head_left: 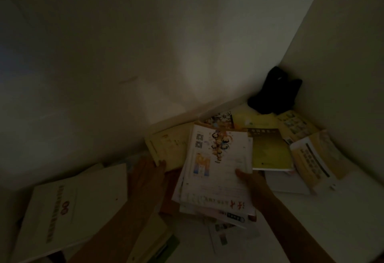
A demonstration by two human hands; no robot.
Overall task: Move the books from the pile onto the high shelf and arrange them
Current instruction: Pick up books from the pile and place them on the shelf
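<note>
Risk, largest first: the loose stack of white booklets (216, 171) is fanning at its near edge; carried by one edge, it is likely sliding apart and spilling over the books below. The dim light is making any footing or edge hard to judge.

Landmark: black object (274, 91) in the far corner.

- Books lying flat and scattered on the white surface (342, 210), near side of the black object: about eight, some overlapping, count uncertain.
- Large white book (68, 206), far left of it: one.
- Yellow-green book (270, 150), just in front of it: one.
- Right hand (252, 181): one, thumb pressing on the stack, gripping its right edge.
- Left hand (145, 171): one, fingertips closing on a pale yellow book (172, 144).
</note>
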